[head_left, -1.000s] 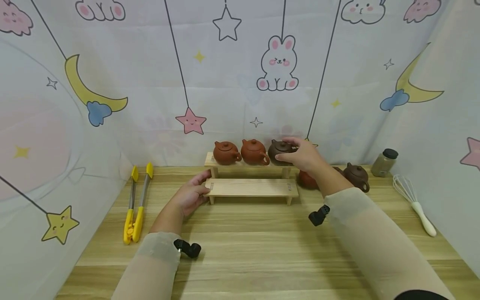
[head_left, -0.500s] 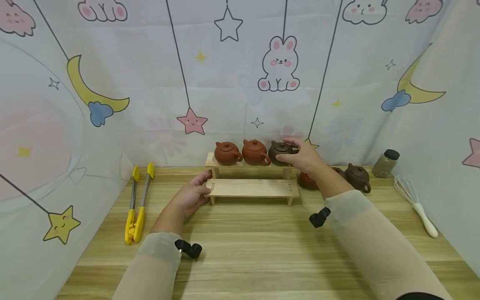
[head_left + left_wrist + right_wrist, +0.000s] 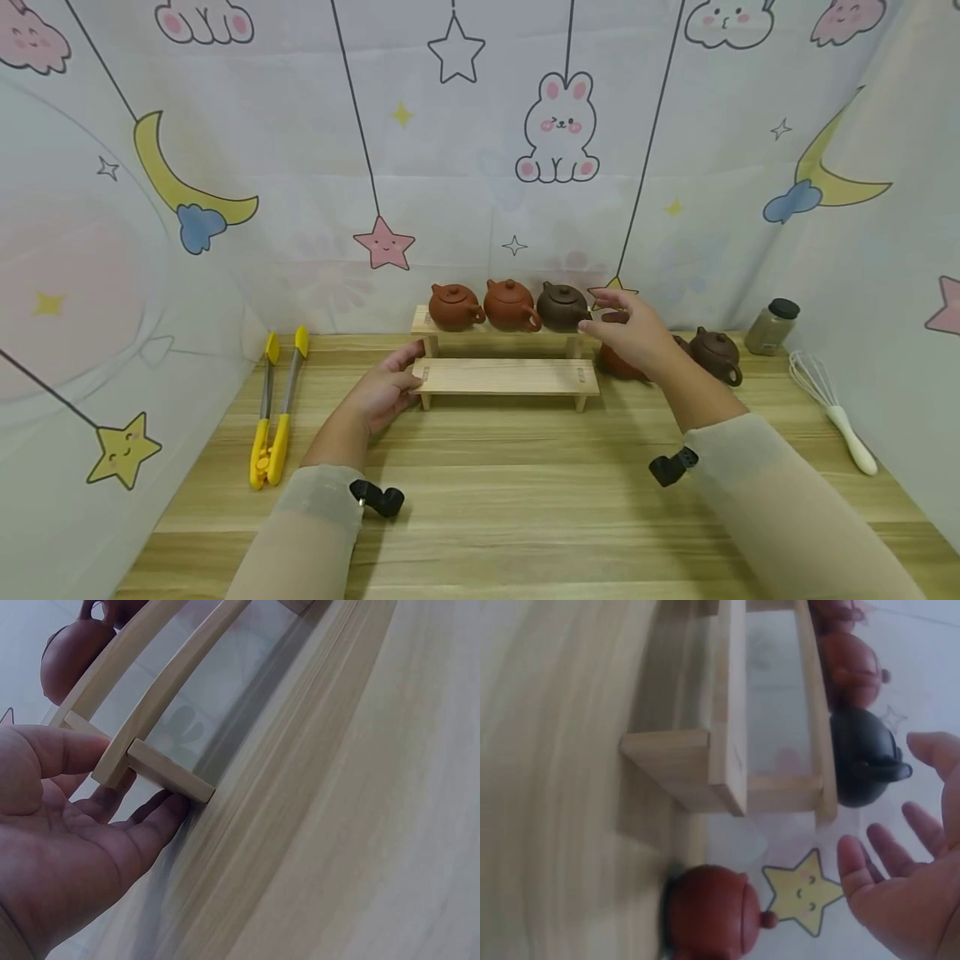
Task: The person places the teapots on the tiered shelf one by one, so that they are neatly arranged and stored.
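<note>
White printed curtain (image 3: 300, 125) hangs behind the wooden table (image 3: 487, 500). On the stand's (image 3: 506, 377) upper shelf, at the right end, sits the dark teapot (image 3: 561, 310): squat, round, brown-black, lidded with a small knob, spout to the left, handle to the right, beside two red pots (image 3: 507, 305). The left hand (image 3: 386, 392) grips the stand's left end; the right hand (image 3: 633, 337) is free, fingers loosely parted, just beside the handle.

Plain cream left sleeve (image 3: 288, 542) and matching right sleeve (image 3: 795, 508), a black device at each wrist.
The fabric looks greyer toward the left cuff (image 3: 322, 485) and right cuff (image 3: 723, 454), with soft creases; the left device (image 3: 386, 501) and right device (image 3: 666, 470) are small, dark and stubby, with thickened ends.
</note>
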Demonstrator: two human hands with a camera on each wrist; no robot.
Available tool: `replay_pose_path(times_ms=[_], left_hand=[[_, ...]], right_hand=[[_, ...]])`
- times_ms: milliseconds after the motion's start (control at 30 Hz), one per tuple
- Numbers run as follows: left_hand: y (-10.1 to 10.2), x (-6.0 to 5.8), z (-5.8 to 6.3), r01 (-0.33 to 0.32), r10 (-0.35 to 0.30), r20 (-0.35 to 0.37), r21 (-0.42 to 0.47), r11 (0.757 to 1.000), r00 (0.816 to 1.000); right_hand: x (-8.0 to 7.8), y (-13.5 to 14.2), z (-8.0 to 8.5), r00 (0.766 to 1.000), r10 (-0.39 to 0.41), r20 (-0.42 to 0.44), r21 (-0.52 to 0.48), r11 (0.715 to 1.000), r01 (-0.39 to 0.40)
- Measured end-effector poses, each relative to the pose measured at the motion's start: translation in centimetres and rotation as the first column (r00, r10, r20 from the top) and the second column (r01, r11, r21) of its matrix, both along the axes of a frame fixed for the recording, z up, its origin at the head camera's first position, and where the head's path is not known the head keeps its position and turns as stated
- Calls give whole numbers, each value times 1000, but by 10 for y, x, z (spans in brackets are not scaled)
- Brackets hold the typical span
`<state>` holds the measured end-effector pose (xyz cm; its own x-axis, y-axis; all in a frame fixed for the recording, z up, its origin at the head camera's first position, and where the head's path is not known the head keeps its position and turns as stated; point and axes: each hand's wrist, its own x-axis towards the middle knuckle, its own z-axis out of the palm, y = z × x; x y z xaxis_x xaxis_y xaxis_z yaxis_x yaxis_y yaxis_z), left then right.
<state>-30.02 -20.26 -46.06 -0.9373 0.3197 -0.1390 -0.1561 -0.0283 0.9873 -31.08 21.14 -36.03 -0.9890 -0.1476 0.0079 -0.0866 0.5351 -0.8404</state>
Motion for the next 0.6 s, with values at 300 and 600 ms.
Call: replay_pose_path(times_ms=[300, 600], left_hand=[[0, -1, -1, 1, -1, -3, 14, 1000, 1000], [2, -1, 0, -11, 11, 17, 26, 1000, 1000]], right_hand=[[36, 35, -11, 998, -53, -23, 15, 998, 53], [48, 83, -24, 985, -148, -87, 42, 987, 152]])
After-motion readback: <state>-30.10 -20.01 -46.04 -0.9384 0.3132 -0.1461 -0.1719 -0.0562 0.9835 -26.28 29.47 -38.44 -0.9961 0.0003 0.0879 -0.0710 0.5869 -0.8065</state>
